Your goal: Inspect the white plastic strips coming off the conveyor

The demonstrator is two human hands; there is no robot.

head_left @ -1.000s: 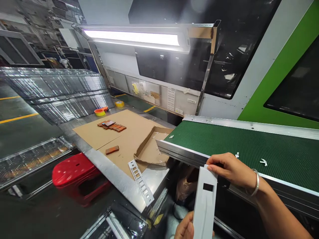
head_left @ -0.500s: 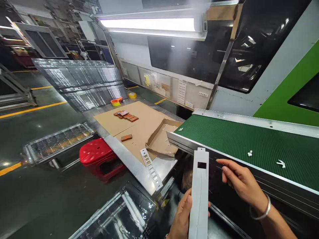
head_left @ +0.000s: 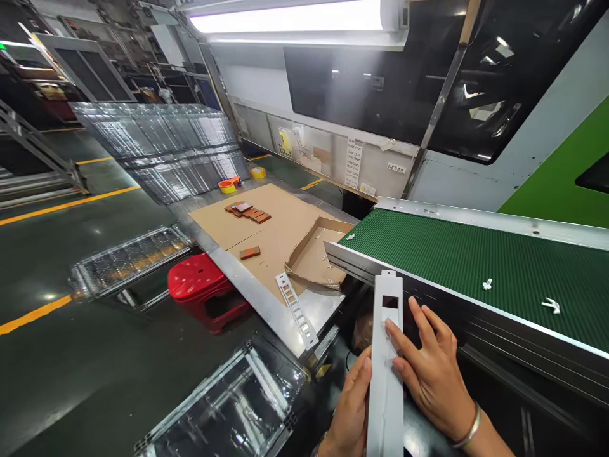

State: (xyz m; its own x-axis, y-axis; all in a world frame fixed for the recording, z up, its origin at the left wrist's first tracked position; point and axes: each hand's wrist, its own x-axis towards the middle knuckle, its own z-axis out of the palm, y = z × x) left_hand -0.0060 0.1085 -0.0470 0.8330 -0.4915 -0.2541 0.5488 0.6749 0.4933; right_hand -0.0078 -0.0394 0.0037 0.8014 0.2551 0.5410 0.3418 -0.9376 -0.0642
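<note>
A long light-grey plastic strip-shaped housing (head_left: 386, 406) stands nearly upright in front of me, with a rectangular cutout near its top end and a small tab above. My left hand (head_left: 347, 403) is closed around its left edge, low down. Against its front face, just below the cutout, rest the index fingertip and thumb of my right hand (head_left: 431, 368); the other fingers are spread. A white slotted strip (head_left: 295, 311) lies on the metal table edge, left of the housing.
A green conveyor belt (head_left: 428, 254) carries small white plastic scraps. On the table are a shallow cardboard tray (head_left: 309, 254), several reddish-brown blocks (head_left: 250, 212) and tape rolls (head_left: 228, 185). A red stool (head_left: 204, 279) and clear plastic trays (head_left: 228, 406) are at left.
My right hand has moved left from beside the belt onto the housing's face, its fingers spreading. My left hand keeps its hold. The whole view has shifted slightly.
</note>
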